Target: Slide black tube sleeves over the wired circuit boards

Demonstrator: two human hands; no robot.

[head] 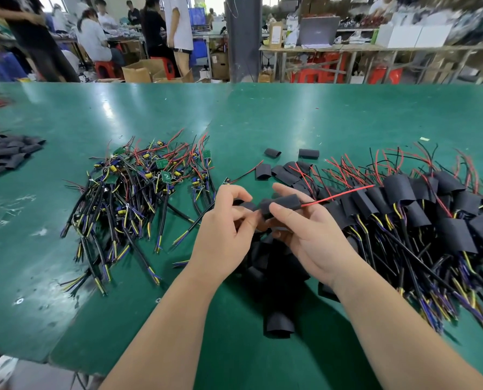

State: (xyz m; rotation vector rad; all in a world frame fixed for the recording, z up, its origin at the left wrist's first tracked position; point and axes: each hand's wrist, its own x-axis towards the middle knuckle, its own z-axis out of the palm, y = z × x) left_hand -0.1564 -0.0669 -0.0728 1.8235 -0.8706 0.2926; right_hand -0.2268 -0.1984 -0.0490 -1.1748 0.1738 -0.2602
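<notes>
Lying on a green table (263,116), wired boards (139,181) face apparently seated workers (94,38).

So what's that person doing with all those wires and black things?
A person is putting a cover on a wired part. Their right hand holds a black tube sleeve, with a red wire poking out its right end, while the left hand pinches the black cable at the other end. Bare circuit boards lie piled on the left of the green table, sleeved ones on the right, and loose sleeves sit under the hands.
</notes>
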